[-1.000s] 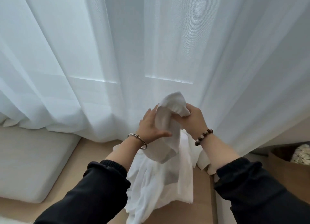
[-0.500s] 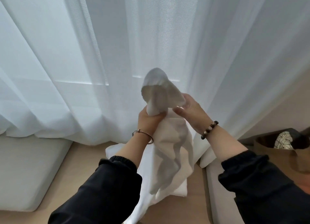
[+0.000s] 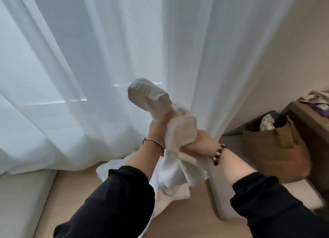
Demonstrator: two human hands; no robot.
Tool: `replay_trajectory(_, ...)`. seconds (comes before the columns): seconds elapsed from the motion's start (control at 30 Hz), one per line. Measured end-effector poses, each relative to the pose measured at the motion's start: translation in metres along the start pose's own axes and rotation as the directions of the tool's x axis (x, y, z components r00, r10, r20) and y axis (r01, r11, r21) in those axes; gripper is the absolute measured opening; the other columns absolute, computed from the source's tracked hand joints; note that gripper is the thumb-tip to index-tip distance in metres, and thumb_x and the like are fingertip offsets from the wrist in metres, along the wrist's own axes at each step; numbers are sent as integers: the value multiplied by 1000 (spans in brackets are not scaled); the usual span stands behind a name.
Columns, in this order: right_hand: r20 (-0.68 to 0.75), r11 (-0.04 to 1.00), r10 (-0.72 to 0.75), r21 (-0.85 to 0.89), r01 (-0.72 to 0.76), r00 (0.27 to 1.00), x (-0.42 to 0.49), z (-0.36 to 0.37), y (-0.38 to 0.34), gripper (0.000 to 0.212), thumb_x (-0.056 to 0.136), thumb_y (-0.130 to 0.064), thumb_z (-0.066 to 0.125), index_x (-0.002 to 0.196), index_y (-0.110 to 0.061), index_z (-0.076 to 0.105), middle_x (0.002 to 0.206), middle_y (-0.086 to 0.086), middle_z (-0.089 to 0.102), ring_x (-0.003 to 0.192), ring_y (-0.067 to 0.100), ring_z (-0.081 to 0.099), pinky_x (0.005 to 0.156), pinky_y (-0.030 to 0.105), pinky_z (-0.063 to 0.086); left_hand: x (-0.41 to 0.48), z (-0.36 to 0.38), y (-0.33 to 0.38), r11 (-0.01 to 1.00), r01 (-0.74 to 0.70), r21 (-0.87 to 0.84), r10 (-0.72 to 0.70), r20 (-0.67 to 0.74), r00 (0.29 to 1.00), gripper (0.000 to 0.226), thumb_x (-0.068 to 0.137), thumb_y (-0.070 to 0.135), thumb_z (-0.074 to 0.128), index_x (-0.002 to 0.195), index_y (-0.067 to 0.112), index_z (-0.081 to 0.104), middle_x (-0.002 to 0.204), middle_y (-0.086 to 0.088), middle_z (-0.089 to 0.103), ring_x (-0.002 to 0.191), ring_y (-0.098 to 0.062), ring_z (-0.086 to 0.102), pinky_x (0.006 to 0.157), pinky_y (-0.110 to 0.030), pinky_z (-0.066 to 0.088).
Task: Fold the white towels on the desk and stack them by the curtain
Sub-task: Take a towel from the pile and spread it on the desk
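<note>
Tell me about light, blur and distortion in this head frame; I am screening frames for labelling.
Head view: daylight comes through the sheer curtain, so the scene is backlit and soft, without hard shadows. The brown bag at right is smeared by motion blur, while both hands' grip on the white towel stays fairly sharp. Wide-angle distortion splays the curtain folds outward.

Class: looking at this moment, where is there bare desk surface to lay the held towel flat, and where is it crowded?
Free: the bare desk between the white cushion and the left sleeve, and the strip below the hanging towel. Crowded: under both hands, where white cloth lies by the curtain, and right, by the brown bag.
</note>
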State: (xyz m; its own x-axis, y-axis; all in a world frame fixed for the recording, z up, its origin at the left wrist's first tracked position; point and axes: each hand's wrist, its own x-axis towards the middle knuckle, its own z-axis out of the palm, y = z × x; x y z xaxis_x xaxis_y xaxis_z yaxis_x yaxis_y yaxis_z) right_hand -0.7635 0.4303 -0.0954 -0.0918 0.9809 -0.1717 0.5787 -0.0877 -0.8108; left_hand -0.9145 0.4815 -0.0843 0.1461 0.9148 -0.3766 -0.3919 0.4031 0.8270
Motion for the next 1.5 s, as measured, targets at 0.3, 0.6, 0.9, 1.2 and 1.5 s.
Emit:
replay_trajectory(0.3,-400,994,108,11,-113,910,-97,-102,55,40,62,-18,81,94,-32,60,88,-18,63,82,-6,59,61,3,40,-15,138,-67,986,47,160,-95,308,947,40,84,29,68,118,8,60,105,-9,71,97,-23,67,76,-31,55)
replay_trajectory(0.6,-675,905,338,41,-424,656,-224,-248,161,18,62,-5,70,68,-16,57,73,-1,61,70,17,57,55,23,43,-55,328,-176,915,51,401,-267,505,821,44,77,40,74,113,18,61,101,3,72,92,-12,67,69,-25,55)
replay_trajectory(0.9,-599,684,645,178,-708,474,-339,-382,263,24,58,-9,69,52,-12,46,59,3,50,52,19,44,42,20,28,-104,514,-314,721,221,657,-579,396,712,57,90,54,48,131,14,49,128,-9,56,115,-27,52,100,-42,43)
replay_trajectory(1.2,-855,424,513,176,-888,76,-461,-409,289,26,84,-36,52,64,-20,46,60,-3,50,51,14,45,43,22,26,-196,594,-388,547,309,778,-833,470,293,52,85,53,60,125,19,54,121,-10,62,109,-28,59,77,-45,55)
replay_trajectory(1.5,-995,129,47,89,-988,-83,-601,-458,275,32,70,-8,59,102,-10,59,84,12,59,70,34,60,53,29,28,-330,697,-443,758,179,627,-651,745,147,53,91,-5,49,138,17,42,127,-10,59,100,-24,60,70,-30,54)
